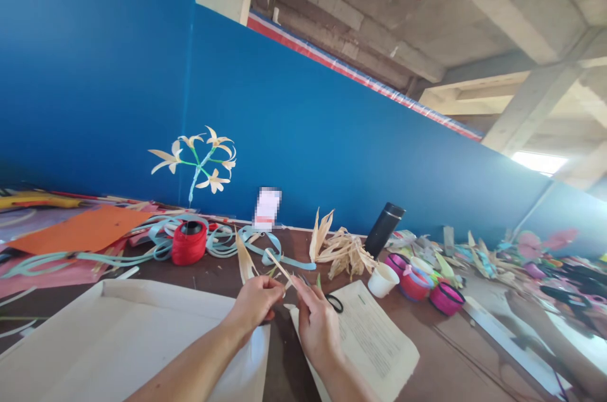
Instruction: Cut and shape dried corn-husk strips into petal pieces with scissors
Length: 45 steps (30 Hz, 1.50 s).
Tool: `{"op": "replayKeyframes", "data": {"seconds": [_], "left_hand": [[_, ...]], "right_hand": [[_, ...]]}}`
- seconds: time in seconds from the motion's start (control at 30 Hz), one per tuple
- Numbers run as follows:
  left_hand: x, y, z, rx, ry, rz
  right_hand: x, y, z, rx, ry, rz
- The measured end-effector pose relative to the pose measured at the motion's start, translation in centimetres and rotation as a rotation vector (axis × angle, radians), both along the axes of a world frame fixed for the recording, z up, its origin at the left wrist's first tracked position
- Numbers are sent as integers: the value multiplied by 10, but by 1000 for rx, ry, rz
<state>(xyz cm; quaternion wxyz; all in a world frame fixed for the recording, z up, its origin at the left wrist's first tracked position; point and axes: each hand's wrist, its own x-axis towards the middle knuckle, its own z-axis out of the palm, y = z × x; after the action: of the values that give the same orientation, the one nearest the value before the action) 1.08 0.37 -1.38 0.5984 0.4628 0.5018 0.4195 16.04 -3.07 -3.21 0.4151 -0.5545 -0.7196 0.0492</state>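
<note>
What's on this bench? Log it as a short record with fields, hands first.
Left hand: pinches a pale husk strip
Right hand: grips black-handled scissors at the strip
Under hands: printed sheet
Behind: red spool, dried husks, white cup, black flask
Wall: paper flower sprig against blue panel

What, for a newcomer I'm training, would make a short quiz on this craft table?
1. True or false: the red spool of cord stands left of the black cylindrical flask.
2. The left hand pinches: A a pale dried husk strip; B a blue ribbon; C a white paper cup.
3. Which hand is over the printed white paper sheet?
Key: 1 true; 2 A; 3 the right hand.
</note>
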Motion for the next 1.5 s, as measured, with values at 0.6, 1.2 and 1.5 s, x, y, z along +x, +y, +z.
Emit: {"op": "replayKeyframes", "data": {"seconds": [0.6,1.2,1.5], "left_hand": [[-4,6,-11,30,-48,-5],[-2,3,-8,90,69,-52],[-5,7,-7,70,165,9]], "right_hand": [[-2,6,-5,-416,578,231],[-2,4,1,-294,439,190],[24,18,0,-187,454,-6]]}}
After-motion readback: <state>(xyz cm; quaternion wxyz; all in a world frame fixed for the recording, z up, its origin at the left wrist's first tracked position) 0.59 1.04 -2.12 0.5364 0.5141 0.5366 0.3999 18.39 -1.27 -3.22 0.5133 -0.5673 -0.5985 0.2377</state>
